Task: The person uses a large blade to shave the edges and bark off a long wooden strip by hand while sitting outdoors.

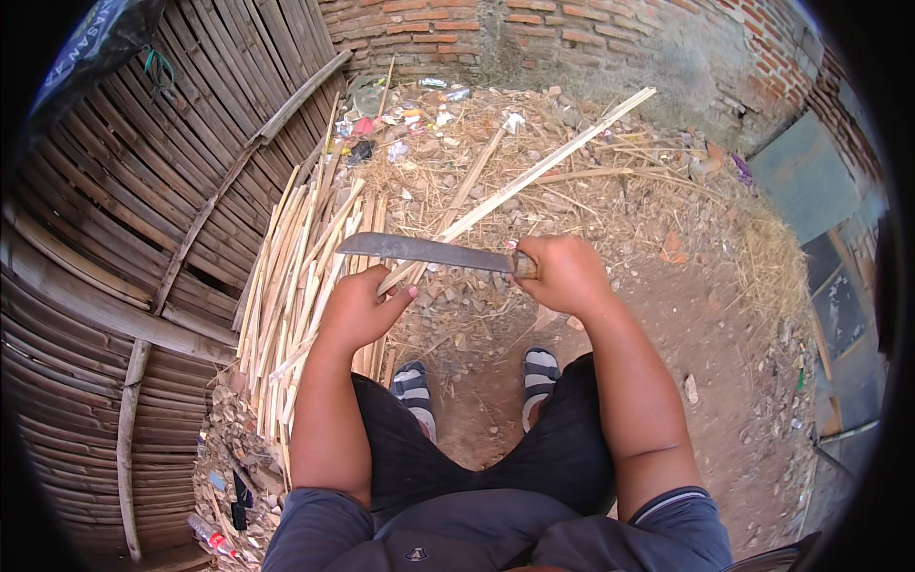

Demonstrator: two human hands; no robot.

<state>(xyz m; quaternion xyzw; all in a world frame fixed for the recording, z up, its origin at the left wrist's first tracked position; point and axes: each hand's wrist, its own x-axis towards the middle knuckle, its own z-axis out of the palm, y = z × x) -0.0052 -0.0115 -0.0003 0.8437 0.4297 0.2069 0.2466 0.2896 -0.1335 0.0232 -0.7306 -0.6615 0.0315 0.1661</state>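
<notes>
My right hand (564,274) is closed around the short handle of a machete (434,252). The dark, worn blade points left and lies across a long pale bamboo strip (558,162). My left hand (360,310) grips that strip just below the blade, fingers wrapped and thumb out to the right. The strip slants from beneath my left hand toward the far right; it looks split lengthwise, though whether it is one piece or more I cannot tell. Whether the blade touches the strip is also unclear.
Many bamboo strips (286,276) lie in a pile at the left, beside a slatted bamboo wall (210,153). A brick wall (591,43) closes the far side. Litter, straw and rubble cover the ground there. Sheet panels (805,181) lean at the right. My sandalled feet (415,391) stand below the machete.
</notes>
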